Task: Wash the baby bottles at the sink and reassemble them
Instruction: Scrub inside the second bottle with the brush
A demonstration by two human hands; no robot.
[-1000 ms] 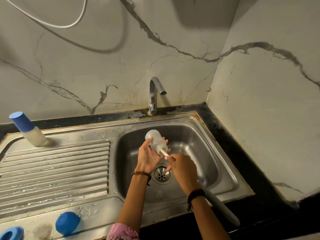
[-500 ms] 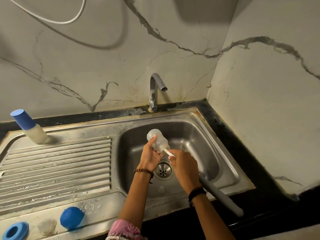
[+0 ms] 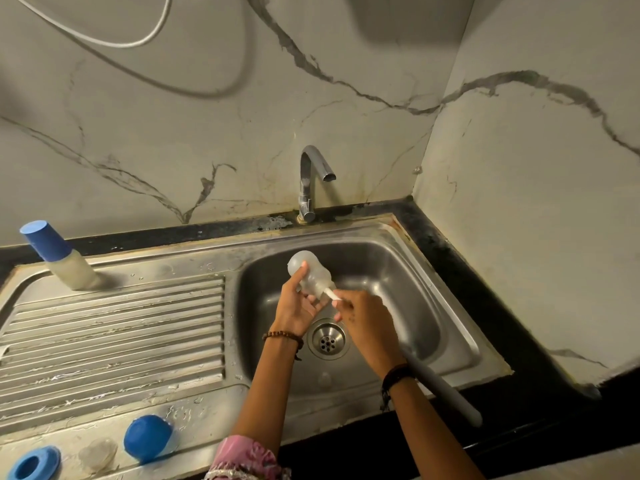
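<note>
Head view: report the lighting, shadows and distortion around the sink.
Head view: dim, warm light; a broad shadow on the wall top right and a curved shadow trailing the white cable; wide-angle bending tilts the capped bottle at left; dull sheen on the sink; the clear bottle looks soft but readable.

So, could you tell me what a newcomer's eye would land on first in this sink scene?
Over the sink basin, the left hand grips a clear baby bottle while the right hand holds a bottle brush pushed into its mouth. Next come the blues: a capped bottle at the drainboard's back left, and a blue cap and ring at its front.
</note>
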